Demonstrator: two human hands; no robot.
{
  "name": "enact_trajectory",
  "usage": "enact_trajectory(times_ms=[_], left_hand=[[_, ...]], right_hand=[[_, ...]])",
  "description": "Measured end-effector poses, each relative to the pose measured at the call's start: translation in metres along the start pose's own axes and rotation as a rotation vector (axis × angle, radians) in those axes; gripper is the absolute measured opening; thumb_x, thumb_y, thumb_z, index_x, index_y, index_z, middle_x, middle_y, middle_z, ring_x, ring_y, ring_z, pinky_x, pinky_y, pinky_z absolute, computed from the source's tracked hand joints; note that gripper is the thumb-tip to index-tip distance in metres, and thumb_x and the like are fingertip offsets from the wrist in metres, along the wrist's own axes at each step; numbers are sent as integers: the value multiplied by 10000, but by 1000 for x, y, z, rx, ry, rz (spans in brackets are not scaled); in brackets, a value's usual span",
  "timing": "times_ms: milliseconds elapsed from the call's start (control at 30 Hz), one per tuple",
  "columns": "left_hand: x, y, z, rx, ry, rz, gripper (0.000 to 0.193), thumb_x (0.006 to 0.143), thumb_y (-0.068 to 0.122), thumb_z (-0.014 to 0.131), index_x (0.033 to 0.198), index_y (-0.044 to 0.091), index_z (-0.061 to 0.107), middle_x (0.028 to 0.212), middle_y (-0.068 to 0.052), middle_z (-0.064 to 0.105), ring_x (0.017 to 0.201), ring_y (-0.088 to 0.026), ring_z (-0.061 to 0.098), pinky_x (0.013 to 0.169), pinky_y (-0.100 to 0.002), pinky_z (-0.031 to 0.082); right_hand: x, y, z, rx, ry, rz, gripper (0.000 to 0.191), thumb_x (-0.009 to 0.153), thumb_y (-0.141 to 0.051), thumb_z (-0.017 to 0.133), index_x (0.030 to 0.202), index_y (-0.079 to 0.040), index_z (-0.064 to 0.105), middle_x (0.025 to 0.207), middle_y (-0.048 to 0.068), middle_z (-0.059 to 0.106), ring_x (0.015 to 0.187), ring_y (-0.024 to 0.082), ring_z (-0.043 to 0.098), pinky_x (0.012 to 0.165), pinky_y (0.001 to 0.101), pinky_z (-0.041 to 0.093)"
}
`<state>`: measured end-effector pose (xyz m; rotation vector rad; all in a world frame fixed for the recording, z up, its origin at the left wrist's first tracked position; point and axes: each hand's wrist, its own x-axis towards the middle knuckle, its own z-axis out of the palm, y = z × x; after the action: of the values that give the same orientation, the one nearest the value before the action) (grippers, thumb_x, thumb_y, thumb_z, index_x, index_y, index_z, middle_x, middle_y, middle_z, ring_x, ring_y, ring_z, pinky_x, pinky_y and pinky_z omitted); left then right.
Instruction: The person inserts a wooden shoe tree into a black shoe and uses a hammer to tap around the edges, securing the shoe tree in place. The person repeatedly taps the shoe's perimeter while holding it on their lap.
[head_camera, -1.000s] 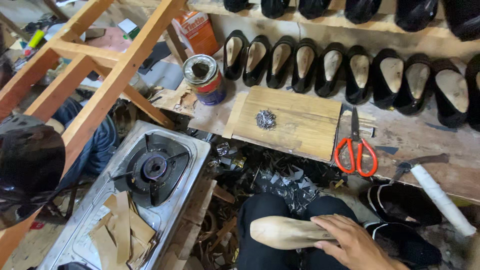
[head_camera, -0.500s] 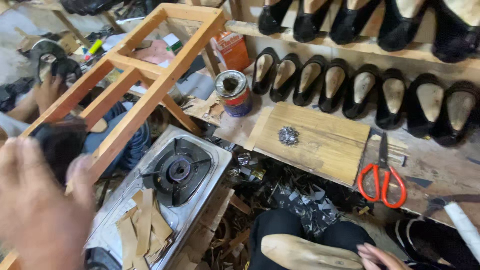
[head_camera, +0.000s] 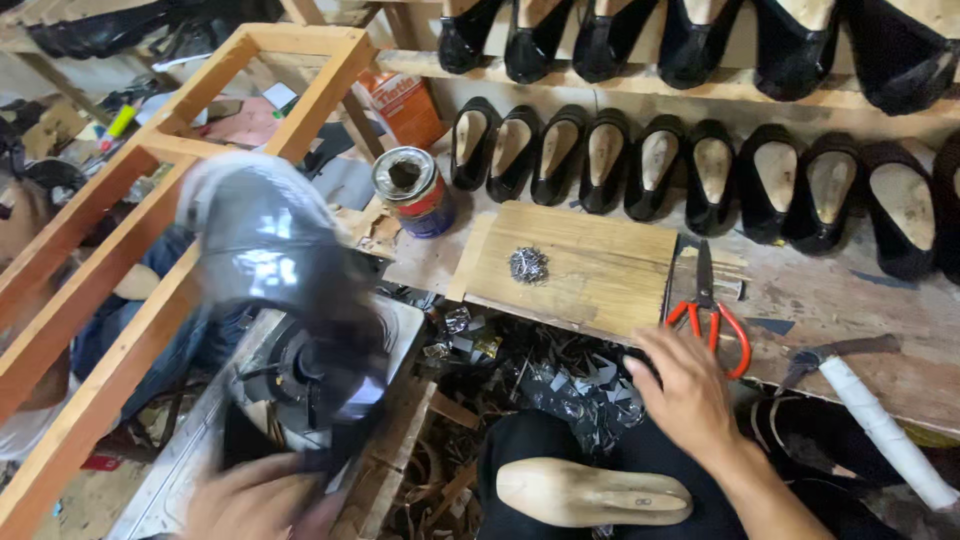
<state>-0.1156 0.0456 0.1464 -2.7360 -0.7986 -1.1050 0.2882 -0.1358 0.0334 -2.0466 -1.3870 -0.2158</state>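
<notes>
My left hand (head_camera: 250, 500) is at the bottom left, gripping a shiny black shoe upper (head_camera: 275, 265) that is blurred and raised over the gas stove (head_camera: 395, 320). My right hand (head_camera: 690, 390) is open, its fingers spread at the front edge of the workbench (head_camera: 830, 300), just below the red-handled scissors (head_camera: 712, 315). A pale wooden shoe last (head_camera: 590, 492) lies across my lap, untouched. On the bench a wooden board (head_camera: 590, 270) carries a small pile of tacks (head_camera: 528, 263).
A tin can (head_camera: 412, 190) stands left of the board. Several black shoes (head_camera: 700, 170) line the bench back and the shelf above. A hammer with a white-wrapped handle (head_camera: 880, 425) lies at right. A wooden frame (head_camera: 150, 200) stands at left, another person (head_camera: 40, 215) behind it.
My left hand has brought the black shoe upper up over the stove. My right hand has left the last on my lap and moved up to the bench edge by the scissors.
</notes>
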Motion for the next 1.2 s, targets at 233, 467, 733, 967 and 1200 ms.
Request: enact_trajectory(times_ms=[233,467,733,967,1200], left_hand=[[-28,15,50,36,-59,-298,231,738,145,824,928,44,739,775,-91,684,743,-285,653,646,-382,512],[-23,-28,80,183,-137,-394,215,852,212,730,1017,75,733,834,-94,697,803,-306,649,700,-433,519],[-22,-33,89,227,-296,-413,218,856,247,703,1021,107,729,843,-58,700,835,-283,667,717,-442,523],[-41,-35,88,-67,-73,-646,275,909,264,700,1088,55,693,926,-84,703,886,-238,665,781,-414,510],[-77,-54,85,-1724,1091,-1183,237,1125,315,555,1112,106,668,1098,-35,729,985,-185,666,868,-426,510]], right_hand=[[28,20,16,-328,-72,28,622,868,-490,643,1367,-118,625,1507,133,523,1427,361,432,1184,590,268],[25,16,20,-346,-34,19,615,864,-483,649,1360,-119,637,1516,138,529,1442,377,438,1213,585,268],[25,23,26,-361,-45,24,615,867,-469,638,1373,-121,632,1531,131,522,1446,376,434,1230,575,260],[25,27,31,-382,-63,33,621,875,-480,632,1381,-120,625,1546,140,508,1455,377,427,1229,566,239],[21,29,36,-369,-41,29,613,874,-466,637,1382,-122,627,1548,137,517,1457,379,438,1242,572,254]])
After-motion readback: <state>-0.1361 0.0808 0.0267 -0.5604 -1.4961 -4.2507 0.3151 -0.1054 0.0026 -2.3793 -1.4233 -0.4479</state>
